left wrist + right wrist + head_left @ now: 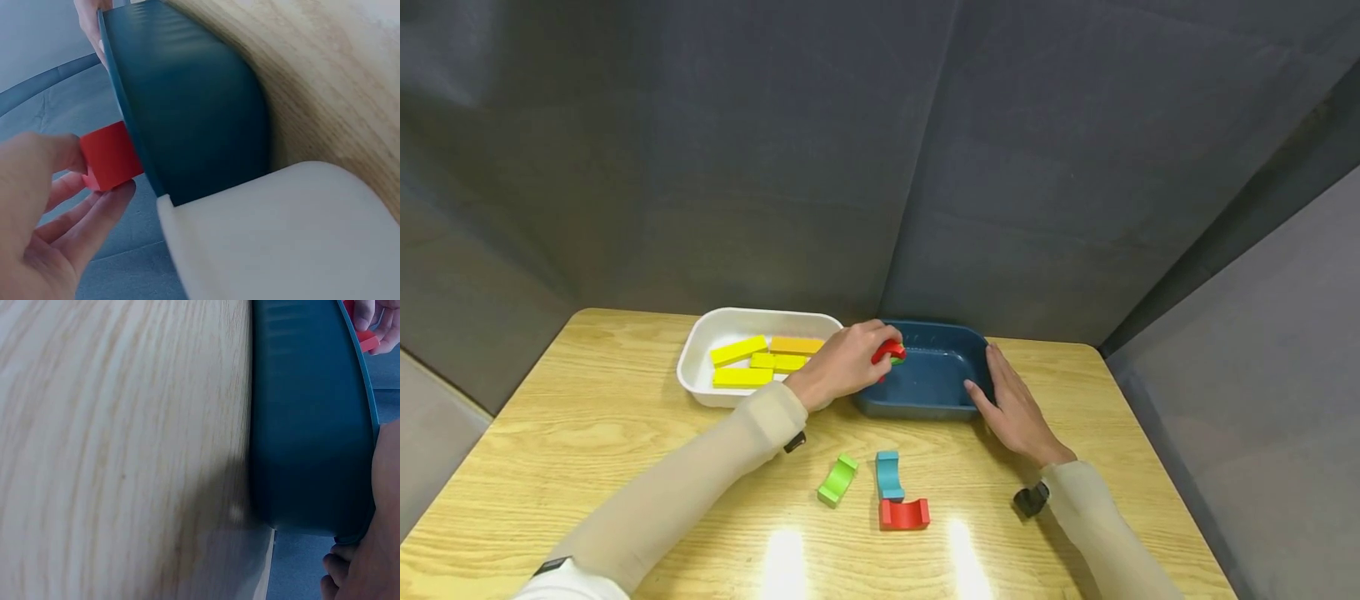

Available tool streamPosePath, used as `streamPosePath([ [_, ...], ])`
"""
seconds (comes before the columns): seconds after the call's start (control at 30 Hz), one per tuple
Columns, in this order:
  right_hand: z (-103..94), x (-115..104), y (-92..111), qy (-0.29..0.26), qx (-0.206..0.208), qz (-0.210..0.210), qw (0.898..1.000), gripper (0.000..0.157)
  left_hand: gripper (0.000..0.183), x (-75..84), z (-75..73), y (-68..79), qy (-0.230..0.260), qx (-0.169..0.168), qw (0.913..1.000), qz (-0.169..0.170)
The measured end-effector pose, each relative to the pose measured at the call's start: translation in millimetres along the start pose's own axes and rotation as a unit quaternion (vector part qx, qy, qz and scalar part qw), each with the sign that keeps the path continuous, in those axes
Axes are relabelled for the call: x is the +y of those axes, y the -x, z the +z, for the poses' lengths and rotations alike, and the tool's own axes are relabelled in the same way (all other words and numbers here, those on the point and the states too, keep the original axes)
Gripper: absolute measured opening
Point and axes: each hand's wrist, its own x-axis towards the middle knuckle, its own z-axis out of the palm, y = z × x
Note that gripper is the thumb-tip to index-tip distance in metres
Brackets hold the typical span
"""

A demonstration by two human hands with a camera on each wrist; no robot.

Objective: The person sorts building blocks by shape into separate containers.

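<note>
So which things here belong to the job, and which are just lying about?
In the job:
held red block, in left hand
blue bin, touched by right hand
likely green block, blue block, other red block

Probably just there, no hand on them:
white bin, yellow blocks and orange block inside
backdrop

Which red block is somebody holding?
The red block in the left hand, at the left end of the dark blue tray. The other red block lies on the table, beside the light blue block.

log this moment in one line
left hand: holds red block at blue tray; right hand: touches blue tray; white tray: yellow blocks, orange block; table: curved blocks
</note>
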Motion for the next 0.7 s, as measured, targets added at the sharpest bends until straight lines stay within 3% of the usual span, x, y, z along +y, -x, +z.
streamPosePath([
  [0.27,2.0,0.3,1.1,-0.001,-0.002,0.004,1.0,0.085,0.036,-5.9,5.9,1.0,-0.014,-0.019,0.9996,-0.015],
  [0.7,-0.7,1.1,2.5,-0.001,-0.006,0.009,1.0,0.085,0.037,-4.8,-4.2,9.4,-0.084,-0.035,0.9953,-0.033],
])
